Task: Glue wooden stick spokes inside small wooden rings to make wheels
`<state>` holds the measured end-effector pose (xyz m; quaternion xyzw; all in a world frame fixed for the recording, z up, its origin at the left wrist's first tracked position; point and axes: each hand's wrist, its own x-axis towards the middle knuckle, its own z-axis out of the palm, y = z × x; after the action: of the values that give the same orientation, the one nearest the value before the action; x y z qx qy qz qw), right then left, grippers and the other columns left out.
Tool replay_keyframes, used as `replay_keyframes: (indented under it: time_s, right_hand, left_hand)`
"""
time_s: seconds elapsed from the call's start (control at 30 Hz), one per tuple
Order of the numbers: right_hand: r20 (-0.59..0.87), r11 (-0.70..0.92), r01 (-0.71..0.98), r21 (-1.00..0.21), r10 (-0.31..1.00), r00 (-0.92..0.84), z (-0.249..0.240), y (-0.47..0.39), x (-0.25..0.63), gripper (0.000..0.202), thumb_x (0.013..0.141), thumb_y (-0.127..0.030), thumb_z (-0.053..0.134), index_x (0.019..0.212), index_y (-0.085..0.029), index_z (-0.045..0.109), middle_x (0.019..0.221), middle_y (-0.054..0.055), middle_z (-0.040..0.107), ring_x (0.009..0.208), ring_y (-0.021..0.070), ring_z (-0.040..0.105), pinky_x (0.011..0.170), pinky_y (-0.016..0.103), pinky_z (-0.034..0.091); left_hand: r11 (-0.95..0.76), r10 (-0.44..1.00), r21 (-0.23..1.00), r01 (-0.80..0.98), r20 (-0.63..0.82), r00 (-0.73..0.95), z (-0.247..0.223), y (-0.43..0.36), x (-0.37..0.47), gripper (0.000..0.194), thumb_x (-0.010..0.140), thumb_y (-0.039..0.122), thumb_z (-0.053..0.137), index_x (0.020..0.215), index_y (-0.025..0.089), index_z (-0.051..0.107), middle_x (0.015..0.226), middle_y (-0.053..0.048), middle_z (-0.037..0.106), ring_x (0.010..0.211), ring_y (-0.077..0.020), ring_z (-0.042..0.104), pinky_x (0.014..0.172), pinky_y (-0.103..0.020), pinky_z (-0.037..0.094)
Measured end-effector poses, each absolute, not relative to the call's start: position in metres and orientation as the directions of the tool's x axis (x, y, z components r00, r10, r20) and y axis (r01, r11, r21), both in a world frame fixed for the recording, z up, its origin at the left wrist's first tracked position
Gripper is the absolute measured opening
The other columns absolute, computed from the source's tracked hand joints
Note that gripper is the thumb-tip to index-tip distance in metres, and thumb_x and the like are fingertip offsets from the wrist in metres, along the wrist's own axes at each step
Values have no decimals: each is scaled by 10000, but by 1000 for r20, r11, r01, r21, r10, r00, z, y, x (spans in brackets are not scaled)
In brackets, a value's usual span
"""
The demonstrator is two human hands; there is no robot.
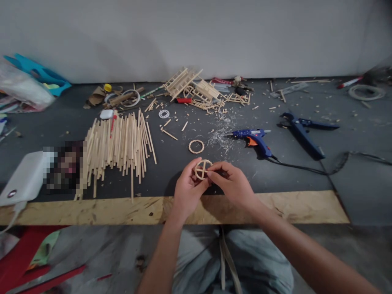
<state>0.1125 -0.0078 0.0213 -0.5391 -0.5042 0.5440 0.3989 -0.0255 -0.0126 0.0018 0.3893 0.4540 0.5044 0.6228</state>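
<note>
A dark tabletop (159,177) spans the frame, with a pale wooden strip (107,210) along its near edge. At left of centre lies a broad pile of thin wooden sticks (119,143). At upper left sits a clear plastic bag (24,87); its contents are too blurred to name. It leans against a bright blue plastic object (39,73). At upper centre stand small stick-built structures (183,83) among offcuts. At right lies a dark blue hand cutter (303,134); at far left, a white device (21,179) with a cable bears a dark round mark, too small to read.

The person's left hand (189,181), at lower centre, holds a small wooden wheel from the left, its fingers curled behind. The right hand (234,183) pinches the wheel's right side between thumb and fingers. Right of centre lies a blue glue gun (251,134) with an orange trigger. The wooden wheel (203,168), a ring with crossed bars, is in both hands at lower centre, just below a plain wooden ring (196,152) on the tabletop. A closed white case (106,114) touches the pile's top. Smaller still is a white perforated disc (160,114); its dark marks are illegible.
</note>
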Motion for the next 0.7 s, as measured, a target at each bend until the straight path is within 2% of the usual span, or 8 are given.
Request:
replay_keyframes:
  time_s: [0.2,0.53,0.7]
  right_hand:
    - [-269,-279,-97,-955,958,-103,18,-7,109,142,740,-308,650,795,-186,602,680,-4,622,652,135,592,653,279,471]
    - [-276,-308,-279,-909,949,-150,21,-4,110,242,701,-270,697,747,-212,467,651,-58,529,597,104,561,607,252,456]
    - [-264,-334,-345,-877,936,-233,22,-3,110,268,708,-275,691,758,-221,433,648,-56,535,591,117,580,625,280,469]
  left_hand:
    - [194,981,929,-315,-179,76,3,-12,-25,517,694,169,719,1170,238,528,929,-10,643,806,-125,616,733,-255,530]
    - [196,980,931,-309,-181,78,8,-12,-26,510,679,166,720,1150,243,542,917,-8,646,757,-120,603,653,-233,520]
    - [218,976,913,-343,-210,60,8,-12,-26,390,755,224,652,1133,224,555,893,-14,650,657,-105,602,595,-242,521]
